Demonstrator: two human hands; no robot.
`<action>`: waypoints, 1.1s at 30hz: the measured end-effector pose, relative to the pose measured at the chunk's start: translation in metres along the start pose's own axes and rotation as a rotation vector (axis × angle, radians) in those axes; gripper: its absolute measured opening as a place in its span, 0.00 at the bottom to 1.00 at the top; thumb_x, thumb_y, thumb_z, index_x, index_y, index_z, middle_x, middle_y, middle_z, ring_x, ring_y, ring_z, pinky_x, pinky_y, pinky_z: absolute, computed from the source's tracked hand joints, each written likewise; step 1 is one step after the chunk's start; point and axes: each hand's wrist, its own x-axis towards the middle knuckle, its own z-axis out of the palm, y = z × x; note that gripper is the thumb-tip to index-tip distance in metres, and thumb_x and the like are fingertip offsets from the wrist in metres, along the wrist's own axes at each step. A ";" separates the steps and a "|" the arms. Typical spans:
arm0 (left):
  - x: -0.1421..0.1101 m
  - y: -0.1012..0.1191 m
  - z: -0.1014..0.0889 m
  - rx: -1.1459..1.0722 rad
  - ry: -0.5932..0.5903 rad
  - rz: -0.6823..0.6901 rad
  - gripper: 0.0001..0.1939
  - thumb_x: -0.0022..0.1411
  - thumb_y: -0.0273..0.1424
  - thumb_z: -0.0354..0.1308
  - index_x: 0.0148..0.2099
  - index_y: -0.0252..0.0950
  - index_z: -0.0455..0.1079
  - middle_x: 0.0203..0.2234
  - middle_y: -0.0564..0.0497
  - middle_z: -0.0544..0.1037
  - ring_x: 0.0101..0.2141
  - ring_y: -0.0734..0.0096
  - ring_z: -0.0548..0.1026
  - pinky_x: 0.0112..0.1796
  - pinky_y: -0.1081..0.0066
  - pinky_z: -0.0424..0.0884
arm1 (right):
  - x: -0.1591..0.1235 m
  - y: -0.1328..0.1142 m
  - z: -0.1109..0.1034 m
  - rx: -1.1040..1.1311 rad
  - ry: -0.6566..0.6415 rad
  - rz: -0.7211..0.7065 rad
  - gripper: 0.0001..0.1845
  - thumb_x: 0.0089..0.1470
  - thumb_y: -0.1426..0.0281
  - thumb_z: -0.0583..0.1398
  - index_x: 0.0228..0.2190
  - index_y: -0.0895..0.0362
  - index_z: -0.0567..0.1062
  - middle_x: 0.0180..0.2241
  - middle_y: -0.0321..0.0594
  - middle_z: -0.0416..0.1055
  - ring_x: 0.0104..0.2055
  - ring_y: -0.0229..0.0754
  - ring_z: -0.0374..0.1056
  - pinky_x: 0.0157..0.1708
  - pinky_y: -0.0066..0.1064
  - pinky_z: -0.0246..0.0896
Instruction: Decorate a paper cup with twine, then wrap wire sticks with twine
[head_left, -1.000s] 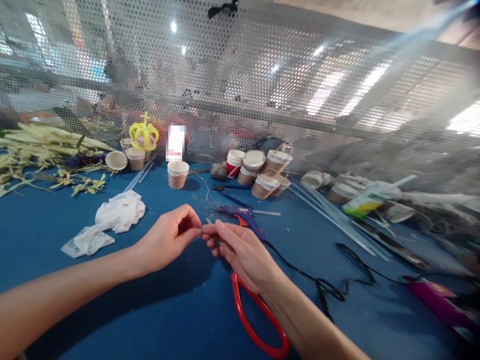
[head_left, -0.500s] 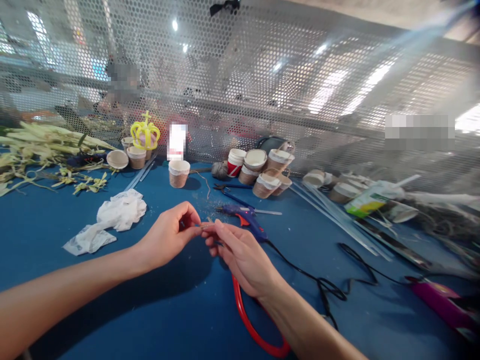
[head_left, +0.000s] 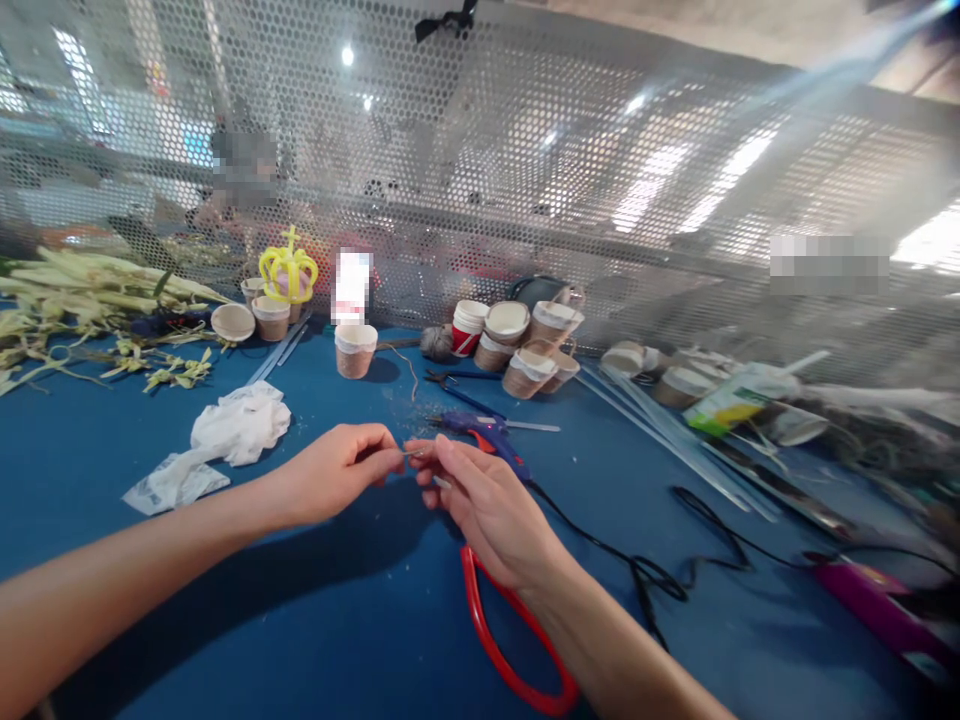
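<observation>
My left hand (head_left: 341, 472) and my right hand (head_left: 487, 500) meet above the table, fingertips almost touching. A short, thin brownish strand (head_left: 412, 454), perhaps twine, runs between them. The left thumb and forefinger pinch one end; the right thumb and forefinger close on the other. Below the right palm a large red loop handle (head_left: 480, 620) shows, like that of scissors; the rest is hidden, and I cannot tell whether the hand holds it. Just beyond the right fingers lies a blue glue gun (head_left: 491, 430) with a clear stick in its back.
On the blue table (head_left: 300, 630) lie crumpled white lace (head_left: 240, 425), pliers (head_left: 465, 392), clear glue sticks (head_left: 667, 430) and a black cord (head_left: 592, 535). Several small pots (head_left: 354, 352) stand before a perforated metal screen (head_left: 480, 180). A yellow crown-shaped piece (head_left: 289, 270) and pale plant stalks (head_left: 97, 280) are at left.
My fingertips have drawn slightly apart, showing more of the strand. The left fingers have flattened and dipped a little. The pointed tip seen between the hands earlier no longer shows.
</observation>
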 end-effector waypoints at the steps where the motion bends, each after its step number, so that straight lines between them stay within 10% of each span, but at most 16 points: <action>1: 0.000 0.001 0.000 -0.013 0.006 0.005 0.12 0.58 0.35 0.46 0.27 0.33 0.61 0.18 0.58 0.60 0.21 0.79 0.56 0.22 0.77 0.54 | 0.000 -0.001 0.000 0.006 -0.001 0.003 0.14 0.45 0.61 0.60 0.28 0.58 0.77 0.28 0.39 0.66 0.29 0.35 0.57 0.26 0.28 0.51; 33: 0.001 -0.004 0.005 0.015 0.177 0.078 0.09 0.55 0.33 0.50 0.27 0.34 0.63 0.21 0.55 0.66 0.23 0.77 0.61 0.23 0.77 0.58 | -0.004 -0.004 0.003 0.236 -0.062 0.150 0.11 0.46 0.64 0.60 0.31 0.57 0.76 0.27 0.38 0.64 0.27 0.34 0.56 0.21 0.25 0.50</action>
